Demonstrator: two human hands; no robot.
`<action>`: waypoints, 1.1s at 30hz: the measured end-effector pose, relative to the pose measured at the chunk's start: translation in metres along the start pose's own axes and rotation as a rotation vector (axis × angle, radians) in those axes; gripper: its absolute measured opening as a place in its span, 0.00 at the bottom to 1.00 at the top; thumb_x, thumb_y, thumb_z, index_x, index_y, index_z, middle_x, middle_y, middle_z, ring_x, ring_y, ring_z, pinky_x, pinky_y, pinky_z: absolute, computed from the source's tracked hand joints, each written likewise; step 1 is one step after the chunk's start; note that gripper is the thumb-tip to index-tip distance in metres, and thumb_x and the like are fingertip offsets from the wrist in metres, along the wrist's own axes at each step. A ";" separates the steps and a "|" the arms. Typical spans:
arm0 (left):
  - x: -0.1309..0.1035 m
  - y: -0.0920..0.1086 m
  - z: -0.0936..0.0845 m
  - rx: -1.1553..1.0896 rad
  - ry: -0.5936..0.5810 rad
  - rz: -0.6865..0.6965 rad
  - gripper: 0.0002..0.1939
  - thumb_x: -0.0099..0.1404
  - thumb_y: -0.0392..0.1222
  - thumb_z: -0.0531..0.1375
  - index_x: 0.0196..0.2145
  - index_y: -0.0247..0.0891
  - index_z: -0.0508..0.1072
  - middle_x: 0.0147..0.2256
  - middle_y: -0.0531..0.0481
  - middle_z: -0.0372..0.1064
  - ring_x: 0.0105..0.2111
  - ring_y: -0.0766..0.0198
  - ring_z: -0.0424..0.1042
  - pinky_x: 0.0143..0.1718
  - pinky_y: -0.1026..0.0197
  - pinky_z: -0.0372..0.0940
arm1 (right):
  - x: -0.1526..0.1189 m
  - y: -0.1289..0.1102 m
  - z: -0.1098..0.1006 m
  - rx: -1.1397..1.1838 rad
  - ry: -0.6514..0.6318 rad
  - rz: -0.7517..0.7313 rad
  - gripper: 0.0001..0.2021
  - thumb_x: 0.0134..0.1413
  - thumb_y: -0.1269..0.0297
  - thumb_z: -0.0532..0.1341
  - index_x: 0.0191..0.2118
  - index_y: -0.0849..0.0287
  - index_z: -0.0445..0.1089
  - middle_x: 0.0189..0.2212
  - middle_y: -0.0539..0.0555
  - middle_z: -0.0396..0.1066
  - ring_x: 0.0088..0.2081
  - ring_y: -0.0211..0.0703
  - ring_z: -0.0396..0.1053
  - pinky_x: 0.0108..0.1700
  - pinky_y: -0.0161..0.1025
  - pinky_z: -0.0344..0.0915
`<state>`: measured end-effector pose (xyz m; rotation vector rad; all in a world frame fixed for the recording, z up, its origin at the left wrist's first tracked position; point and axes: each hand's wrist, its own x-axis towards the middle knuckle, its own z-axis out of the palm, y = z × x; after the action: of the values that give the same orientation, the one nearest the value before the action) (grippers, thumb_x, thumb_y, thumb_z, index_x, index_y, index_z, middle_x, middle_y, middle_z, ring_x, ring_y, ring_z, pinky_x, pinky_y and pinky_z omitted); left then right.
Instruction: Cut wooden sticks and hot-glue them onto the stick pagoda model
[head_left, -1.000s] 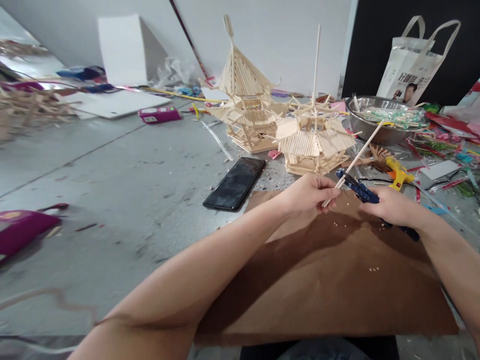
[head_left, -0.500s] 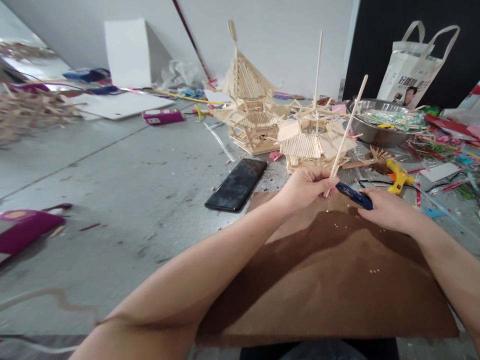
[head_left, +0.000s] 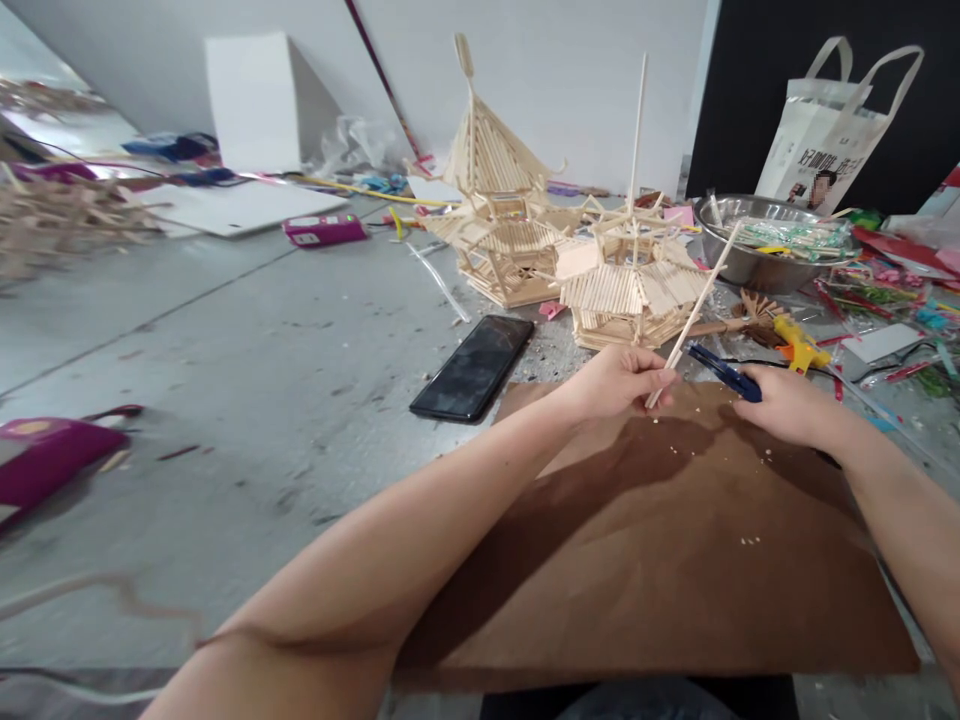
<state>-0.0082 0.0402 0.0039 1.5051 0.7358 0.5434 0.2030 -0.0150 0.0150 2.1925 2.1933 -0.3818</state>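
Note:
Thin pale wooden sticks (head_left: 699, 308) slant up to the right from my left hand (head_left: 626, 382), which pinches them near their lower ends. My right hand (head_left: 791, 405) is closed around a dark blue pair of cutting pliers (head_left: 724, 373). The pliers' tip points left toward the sticks, with a small gap between them. Both hands are above the far part of a brown board (head_left: 660, 580), where tiny pale offcuts lie scattered. Just beyond my left hand stands a small stick-built pavilion (head_left: 634, 290) with a tall upright rod.
A taller stick pagoda (head_left: 502, 200) stands behind. A black phone (head_left: 474, 368) lies left of the board. To the right are a yellow glue gun (head_left: 801, 345), a metal bowl (head_left: 780, 270) and colourful scraps. A white bag (head_left: 821, 140) stands behind the bowl.
The pliers in my right hand have moved right, away from the sticks. The sticks in my left hand have tilted lower to the right.

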 end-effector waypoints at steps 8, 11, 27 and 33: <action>-0.002 -0.003 0.002 -0.056 -0.057 -0.026 0.10 0.60 0.39 0.58 0.25 0.31 0.70 0.20 0.53 0.68 0.16 0.75 0.65 0.20 0.70 0.59 | -0.006 -0.006 -0.006 0.168 -0.030 -0.045 0.10 0.45 0.66 0.55 0.36 0.57 0.69 0.34 0.53 0.74 0.36 0.44 0.69 0.35 0.34 0.58; -0.003 -0.002 0.002 -0.074 -0.061 -0.024 0.09 0.60 0.40 0.58 0.25 0.31 0.69 0.19 0.53 0.69 0.16 0.75 0.65 0.20 0.70 0.59 | -0.008 -0.005 -0.008 0.185 -0.047 -0.046 0.10 0.45 0.66 0.55 0.35 0.57 0.70 0.32 0.53 0.74 0.34 0.43 0.69 0.34 0.34 0.59; -0.008 0.003 0.013 -0.028 -0.080 -0.092 0.09 0.59 0.40 0.59 0.25 0.31 0.69 0.18 0.55 0.67 0.16 0.75 0.65 0.19 0.70 0.61 | -0.016 -0.016 -0.011 0.210 -0.067 -0.077 0.08 0.43 0.66 0.55 0.32 0.56 0.68 0.28 0.51 0.71 0.29 0.40 0.64 0.30 0.34 0.56; -0.007 0.003 0.012 -0.026 -0.092 -0.091 0.08 0.59 0.38 0.58 0.25 0.31 0.69 0.18 0.55 0.67 0.16 0.75 0.65 0.19 0.71 0.61 | -0.017 -0.019 -0.008 0.213 -0.076 -0.064 0.09 0.43 0.65 0.54 0.32 0.56 0.69 0.25 0.50 0.69 0.26 0.39 0.62 0.29 0.34 0.55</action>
<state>-0.0038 0.0269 0.0063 1.4552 0.7197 0.4108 0.1859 -0.0296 0.0290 2.1681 2.2818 -0.7199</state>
